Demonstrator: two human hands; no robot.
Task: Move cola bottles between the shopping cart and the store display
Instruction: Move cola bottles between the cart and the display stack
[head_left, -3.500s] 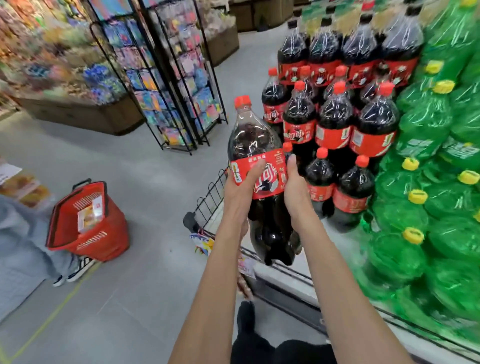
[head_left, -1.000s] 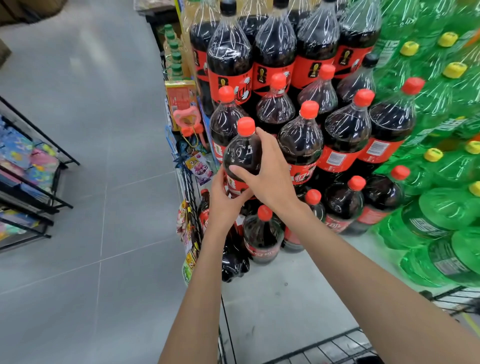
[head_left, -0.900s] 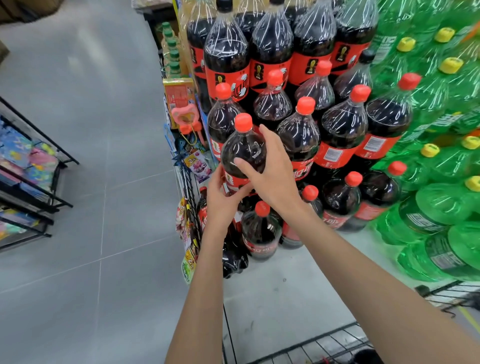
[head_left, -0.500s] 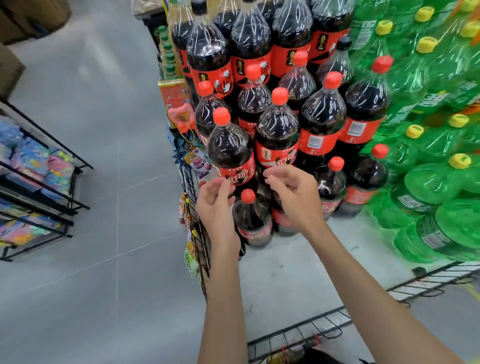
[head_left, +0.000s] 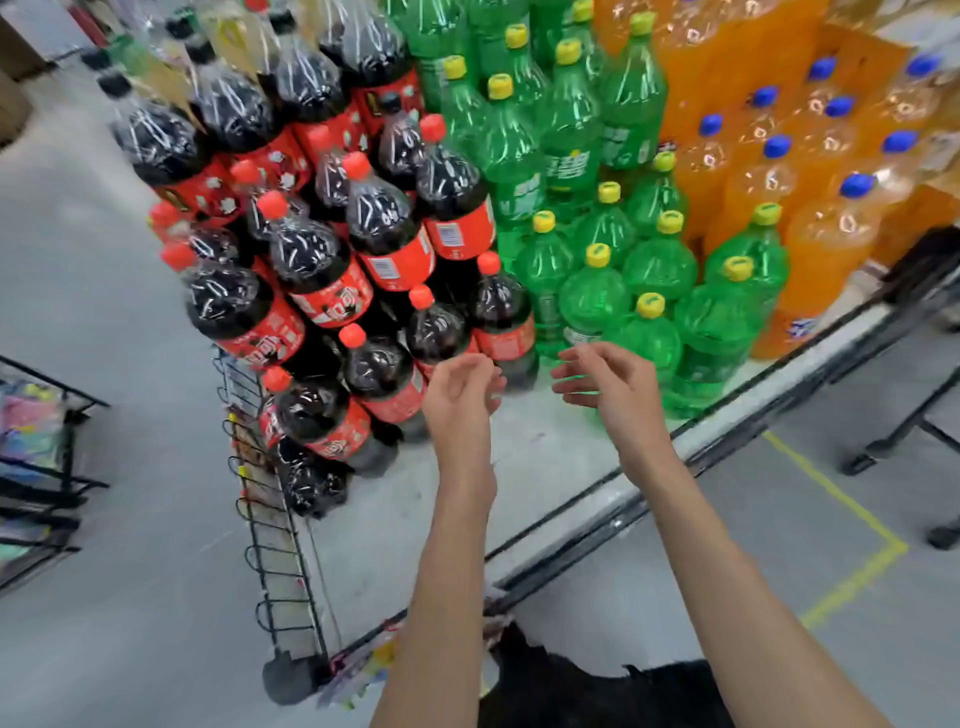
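Bare of any load, the left hand (head_left: 460, 387) and right hand (head_left: 610, 379) are held with fingers loosely spread above the display platform (head_left: 519, 467), just before the stacked cola bottles (head_left: 332, 291), flanked by green bottles (head_left: 597, 291).

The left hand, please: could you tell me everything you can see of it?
The left hand is bare and empty, its fingers loosely curled and pointing toward the display. It hovers above the pale display platform, just in front of the lowest red-capped cola bottles. It seems to touch nothing. Its bare forearm runs down to the frame's bottom edge.
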